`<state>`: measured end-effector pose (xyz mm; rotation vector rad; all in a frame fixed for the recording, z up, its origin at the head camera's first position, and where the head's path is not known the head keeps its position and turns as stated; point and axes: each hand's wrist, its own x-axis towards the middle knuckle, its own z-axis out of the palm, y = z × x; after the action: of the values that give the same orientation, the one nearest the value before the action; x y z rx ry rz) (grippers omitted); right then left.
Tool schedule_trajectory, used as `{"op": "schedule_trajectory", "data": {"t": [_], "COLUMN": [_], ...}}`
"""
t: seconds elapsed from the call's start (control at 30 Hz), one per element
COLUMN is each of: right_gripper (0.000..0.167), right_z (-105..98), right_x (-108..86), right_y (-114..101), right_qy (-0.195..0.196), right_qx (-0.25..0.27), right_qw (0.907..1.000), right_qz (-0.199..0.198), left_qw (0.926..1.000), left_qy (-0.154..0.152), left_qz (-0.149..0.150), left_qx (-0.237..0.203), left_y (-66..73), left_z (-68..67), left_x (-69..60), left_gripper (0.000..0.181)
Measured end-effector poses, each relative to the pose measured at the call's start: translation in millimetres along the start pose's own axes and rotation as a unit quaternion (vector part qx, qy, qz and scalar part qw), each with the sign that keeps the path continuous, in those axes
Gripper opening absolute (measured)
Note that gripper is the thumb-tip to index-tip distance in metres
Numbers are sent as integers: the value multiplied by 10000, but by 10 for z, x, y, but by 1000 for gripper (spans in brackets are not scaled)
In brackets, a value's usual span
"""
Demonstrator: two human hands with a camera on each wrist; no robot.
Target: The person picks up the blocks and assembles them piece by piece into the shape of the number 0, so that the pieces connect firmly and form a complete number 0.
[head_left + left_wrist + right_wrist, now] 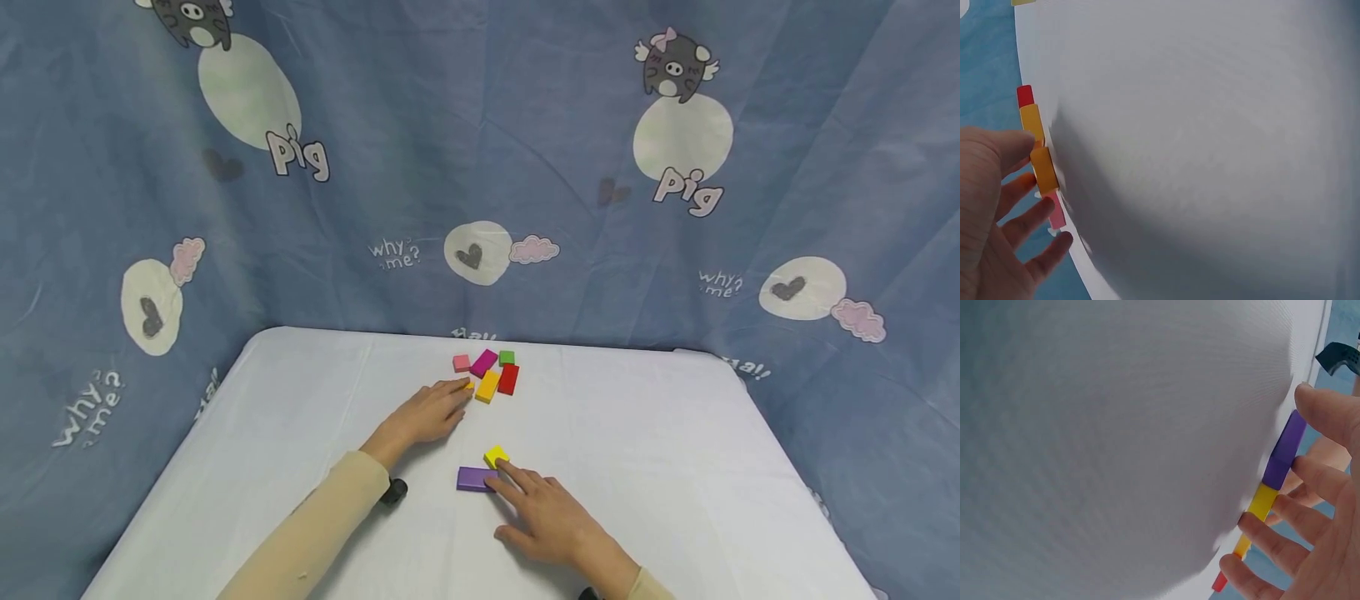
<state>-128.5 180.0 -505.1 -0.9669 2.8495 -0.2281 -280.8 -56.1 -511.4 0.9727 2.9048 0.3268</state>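
My left hand (429,412) reaches to the cluster of blocks, its thumb and index finger on either side of a small orange block (1044,170). Its other fingers are spread loosely in the left wrist view. Around it lie a longer yellow-orange block (487,387), a pink block (461,363), a magenta block (483,362), a green block (507,358) and a red block (508,380). Closer to me, my right hand (551,517) has its fingers extended. Its fingertips touch the end of a purple block (474,479) and a small yellow block (496,456), which lies just beyond it.
A white cloth covers the table (652,433). Behind and beside it hangs a blue curtain (420,100) with printed pigs. By the left sleeve there is a black round object (394,492), perhaps part of the wrist camera.
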Motion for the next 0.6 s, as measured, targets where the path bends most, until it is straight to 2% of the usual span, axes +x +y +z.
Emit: {"op": "schedule_trajectory", "data": {"t": [0.37, 0.6], "right_gripper": [67, 67], "right_z": [-23, -37], "right_x": [-1, 2], "right_y": [-10, -16], "right_qy": [6, -38], "right_qx": [-39, -8], "right_qw": [10000, 10000], "right_qz": [-1, 15], "left_qw": [9984, 9993], "left_qy": [365, 114], "left_qz": [214, -1], "left_qx": [-370, -344], "left_y": [-8, 13], "left_z": [-30, -49], "left_x": [-30, -51], "left_gripper": [27, 36]}}
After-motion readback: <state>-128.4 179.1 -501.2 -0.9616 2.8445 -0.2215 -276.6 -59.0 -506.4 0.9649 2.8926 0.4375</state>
